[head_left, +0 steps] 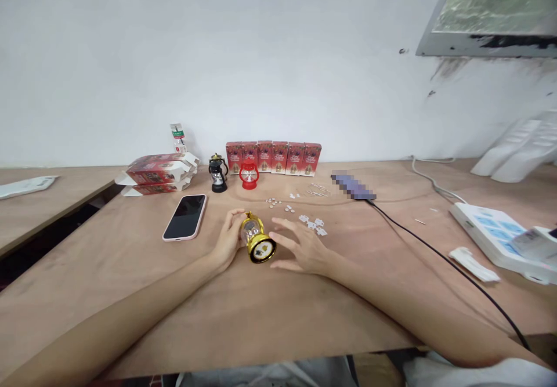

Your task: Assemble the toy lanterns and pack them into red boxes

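Note:
A small gold lantern (252, 230) with a clear body lies tilted, its round base facing me and showing a white disc with small dark and gold parts. My left hand (229, 239) is closed around its left side. Close by on the right, my right hand (300, 245) has its fingers spread, the tips near the lantern's base; whether one touches it I cannot tell. Beyond the hands lie several small round pieces (273, 202) like button cells and several white tabs (319, 231). A black lantern (218, 173) and a red lantern (249, 174) stand upright further back.
A row of red boxes (279, 158) stands by the wall, with flattened cartons (156, 172) to its left. A phone (186, 217) lies left of my hands. On the right are a blurred-out phone (353, 186), a black cable (444, 252) and a power strip (500, 236).

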Action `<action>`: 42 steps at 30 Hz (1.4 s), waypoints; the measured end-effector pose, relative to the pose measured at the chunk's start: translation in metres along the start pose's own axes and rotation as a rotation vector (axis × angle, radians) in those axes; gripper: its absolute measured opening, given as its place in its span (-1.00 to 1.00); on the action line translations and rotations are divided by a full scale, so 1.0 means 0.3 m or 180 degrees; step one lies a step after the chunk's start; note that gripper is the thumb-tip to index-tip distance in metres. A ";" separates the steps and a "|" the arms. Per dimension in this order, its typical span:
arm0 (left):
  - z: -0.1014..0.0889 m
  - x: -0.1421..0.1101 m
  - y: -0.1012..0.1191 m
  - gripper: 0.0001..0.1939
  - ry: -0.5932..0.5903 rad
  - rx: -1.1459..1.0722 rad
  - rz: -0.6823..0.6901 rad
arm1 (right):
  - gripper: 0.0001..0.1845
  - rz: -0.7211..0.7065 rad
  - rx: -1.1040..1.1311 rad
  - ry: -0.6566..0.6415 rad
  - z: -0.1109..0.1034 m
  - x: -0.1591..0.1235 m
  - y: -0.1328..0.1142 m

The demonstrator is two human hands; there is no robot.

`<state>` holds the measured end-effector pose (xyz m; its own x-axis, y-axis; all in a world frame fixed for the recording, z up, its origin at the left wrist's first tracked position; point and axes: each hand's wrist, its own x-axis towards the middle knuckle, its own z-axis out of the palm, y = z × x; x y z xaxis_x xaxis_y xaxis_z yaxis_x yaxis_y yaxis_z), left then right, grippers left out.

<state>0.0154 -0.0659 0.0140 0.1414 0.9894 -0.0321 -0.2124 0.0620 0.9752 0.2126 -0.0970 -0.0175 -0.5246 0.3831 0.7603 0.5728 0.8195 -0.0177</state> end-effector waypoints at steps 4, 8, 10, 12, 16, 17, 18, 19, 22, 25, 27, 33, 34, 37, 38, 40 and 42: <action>-0.006 -0.005 -0.007 -0.53 -0.0273 0.0551 0.0116 | -0.48 -0.0056 -0.0248 -0.0017 0.013 0.009 -0.019; -0.015 -0.019 -0.023 -0.45 -0.0483 0.1159 0.0613 | -0.47 0.0104 -0.0038 0.0152 0.023 0.031 -0.045; -0.017 -0.031 -0.022 -0.38 -0.0614 0.1481 0.0894 | -0.45 0.0500 0.0158 0.0441 0.021 0.039 -0.047; -0.016 -0.043 -0.018 -0.23 -0.0821 0.1851 0.1127 | -0.46 0.0895 0.0294 0.0645 0.017 0.042 -0.042; -0.013 -0.045 -0.021 -0.10 -0.1419 0.2099 0.1292 | -0.40 0.1132 0.0593 0.0554 0.011 0.034 -0.041; -0.014 -0.038 -0.024 -0.15 -0.1459 0.2044 0.1364 | -0.37 0.1029 0.0727 0.0451 0.010 0.030 -0.046; -0.015 -0.029 -0.029 -0.22 -0.1445 0.1968 0.1454 | -0.35 0.0865 0.0885 0.0335 0.010 0.027 -0.054; -0.016 -0.019 -0.033 -0.28 -0.1405 0.1877 0.1544 | -0.35 0.0671 0.1031 0.0250 0.010 0.025 -0.062; -0.018 0.003 -0.037 -0.40 -0.1263 0.1589 0.1656 | -0.36 0.0372 0.1025 0.0406 0.009 0.021 -0.071; -0.015 0.005 -0.032 -0.44 -0.1055 0.1472 0.1623 | -0.47 0.0750 0.0244 0.0531 0.009 0.022 -0.036; -0.013 0.002 -0.031 -0.46 -0.1009 0.1477 0.1626 | -0.59 0.1134 -0.0359 0.0140 0.007 0.022 0.004; -0.032 0.021 -0.058 -0.51 -0.0519 0.1631 0.1971 | -0.76 0.1713 -0.1188 -0.0740 -0.003 0.013 0.075; -0.036 0.026 -0.062 -0.50 -0.0424 0.1664 0.2021 | -0.78 0.1682 -0.1203 -0.0743 -0.003 0.010 0.078; -0.040 0.033 -0.066 -0.49 -0.0375 0.1732 0.2067 | -0.81 0.1497 -0.1193 -0.0665 0.004 0.000 0.086; -0.039 0.033 -0.065 -0.49 -0.0409 0.1741 0.2057 | -0.82 0.1419 -0.1186 -0.0624 0.008 -0.003 0.091; -0.035 0.029 -0.063 -0.51 -0.0476 0.1741 0.2039 | -0.82 0.1258 -0.1184 -0.0527 0.015 -0.009 0.101; -0.031 0.025 -0.060 -0.51 -0.0545 0.1747 0.2042 | -0.79 0.1127 -0.1185 -0.0359 0.019 -0.010 0.106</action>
<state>0.0113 -0.0584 -0.0059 0.3072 0.7754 0.5517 0.1901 -0.6180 0.7628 0.2286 -0.0697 -0.0239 -0.3111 0.6695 0.6745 0.9015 0.4325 -0.0134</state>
